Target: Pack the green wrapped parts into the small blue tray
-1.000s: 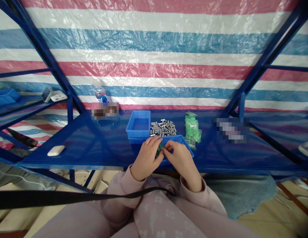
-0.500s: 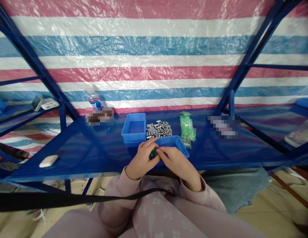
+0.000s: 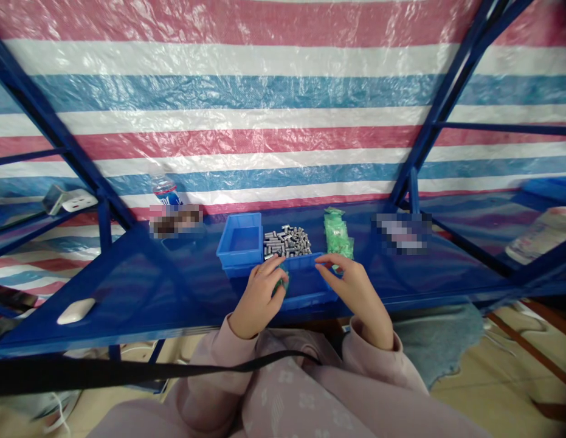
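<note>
My left hand (image 3: pixel 259 298) is closed around a small green plastic bag (image 3: pixel 281 281), mostly hidden behind the fingers. It is over the left end of a shallow blue tray (image 3: pixel 305 300) at the table's front edge. My right hand (image 3: pixel 351 283) hovers at the tray's right side, its thumb and forefinger apart and nothing visible between them. Just beyond the tray lies a heap of short silvery metal cylinders (image 3: pixel 288 241). Right of the heap, near my right fingertips, is a pile of green plastic bags (image 3: pixel 338 236).
Stacked blue bins (image 3: pixel 239 239) stand left of the metal heap. On the blue table (image 3: pixel 173 286) are a white computer mouse (image 3: pixel 76 311) at left and a water bottle (image 3: pixel 166 190) at the back. Blue posts (image 3: pixel 440 118) frame a striped sheet (image 3: pixel 246 91).
My right hand has let go of the green bag and moved right, its fingers opening. My left hand keeps the bag. The whole view has shifted slightly.
</note>
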